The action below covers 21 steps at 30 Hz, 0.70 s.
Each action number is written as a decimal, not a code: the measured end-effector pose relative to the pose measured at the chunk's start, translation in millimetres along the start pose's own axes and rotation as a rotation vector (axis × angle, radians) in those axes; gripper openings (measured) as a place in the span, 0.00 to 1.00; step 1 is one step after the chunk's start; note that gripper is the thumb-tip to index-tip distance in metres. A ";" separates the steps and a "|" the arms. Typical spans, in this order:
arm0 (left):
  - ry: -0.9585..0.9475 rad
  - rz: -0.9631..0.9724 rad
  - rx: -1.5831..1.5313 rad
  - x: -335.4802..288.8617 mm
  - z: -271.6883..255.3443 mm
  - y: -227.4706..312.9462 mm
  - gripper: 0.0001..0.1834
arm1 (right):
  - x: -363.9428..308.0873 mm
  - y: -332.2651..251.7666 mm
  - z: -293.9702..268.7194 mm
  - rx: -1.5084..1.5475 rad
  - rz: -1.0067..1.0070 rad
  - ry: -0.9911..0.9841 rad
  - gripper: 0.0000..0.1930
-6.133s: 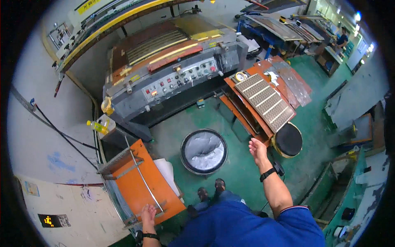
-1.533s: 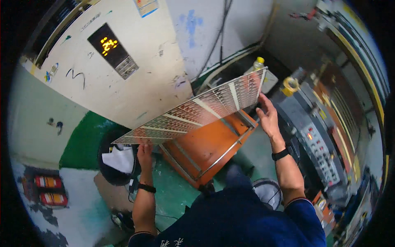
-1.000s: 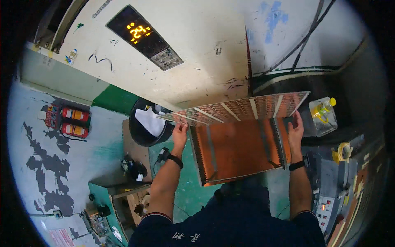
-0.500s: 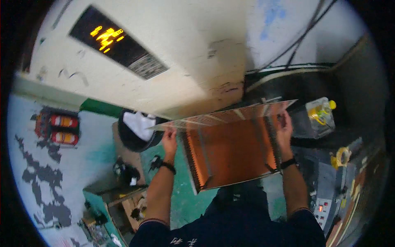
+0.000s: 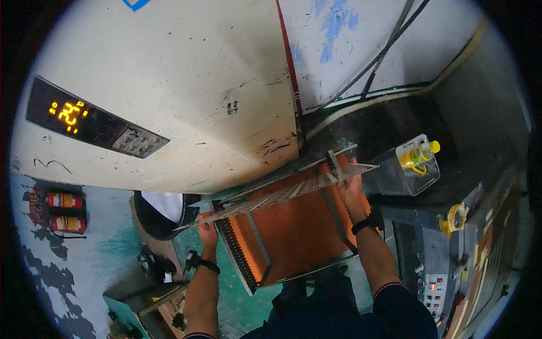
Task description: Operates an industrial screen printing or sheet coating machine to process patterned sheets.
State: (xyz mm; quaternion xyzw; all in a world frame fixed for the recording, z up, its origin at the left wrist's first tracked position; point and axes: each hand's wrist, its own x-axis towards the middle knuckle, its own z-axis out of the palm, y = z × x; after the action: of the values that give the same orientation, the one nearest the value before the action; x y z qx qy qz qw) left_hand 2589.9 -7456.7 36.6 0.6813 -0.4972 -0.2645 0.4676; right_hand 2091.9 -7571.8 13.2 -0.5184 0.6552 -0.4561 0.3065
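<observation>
While the long, flat panel of pale slats in a thin frame (image 5: 282, 195) hangs edge-on above the orange metal rack (image 5: 293, 231), the left hand (image 5: 206, 233) grips its near-left end and the right hand (image 5: 349, 189) closes on the far-right end. It looks light but wide and somewhat springy, so holding both ends seems wise, as a single-hand hold would probably let it sag or twist.

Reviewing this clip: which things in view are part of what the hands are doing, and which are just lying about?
In use:
- left hand and right hand, each gripping one end of the grid tray
- orange rack cart directly beneath it

Lying about:
- yellow-capped bottle in a clear box
- black bin
- red canisters
- tape roll
</observation>
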 end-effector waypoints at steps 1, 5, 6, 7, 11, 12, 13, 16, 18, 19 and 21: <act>0.012 0.003 0.015 -2.1 -2.0 -0.9 0.08 | -2.9 -2.3 1.3 -0.089 -0.145 0.014 0.30; 0.014 0.041 -0.268 -5.0 -5.7 -1.0 0.10 | -1.3 -37.0 10.8 1.188 0.439 0.027 0.29; 0.010 0.040 -0.280 -3.6 -3.9 -0.9 0.10 | 1.6 -30.0 5.4 1.179 0.432 0.032 0.29; -0.023 -0.019 -0.271 -3.1 -5.0 -2.7 0.08 | 4.3 -16.5 0.0 1.006 0.437 0.004 0.29; -0.024 -0.178 -0.170 -5.2 -26.1 -16.9 0.06 | -0.1 -29.0 -0.6 -0.285 -0.299 -0.034 0.38; -0.021 -0.181 -0.170 -5.4 -26.7 -16.0 0.06 | 0.2 -33.7 -1.2 -0.285 -0.300 -0.039 0.38; -0.022 -0.133 -0.186 -5.2 -28.8 -14.6 0.07 | 0.2 -38.7 0.2 -0.288 -0.280 -0.038 0.39; -0.057 -0.003 -0.030 0.9 -29.4 10.5 0.07 | -1.4 -47.5 -4.1 -0.285 -0.244 -0.023 0.39; -0.089 0.082 0.150 -1.8 -38.3 44.5 0.06 | -6.1 -52.2 -12.7 -0.252 -0.301 0.019 0.37; -0.073 0.083 0.145 -6.6 -42.1 62.4 0.06 | -10.8 -53.3 -19.0 -0.253 -0.301 0.019 0.37; -0.056 0.046 0.218 -21.6 -69.1 98.3 0.05 | -23.1 -59.1 -26.6 -0.206 -0.145 -0.014 0.33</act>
State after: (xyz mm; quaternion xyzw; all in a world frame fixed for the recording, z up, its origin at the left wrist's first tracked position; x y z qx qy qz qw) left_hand 2596.8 -7417.5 152.0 0.7089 -0.5514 -0.2168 0.3827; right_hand 2098.6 -7545.0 76.2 -0.5963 0.6572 -0.4038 0.2224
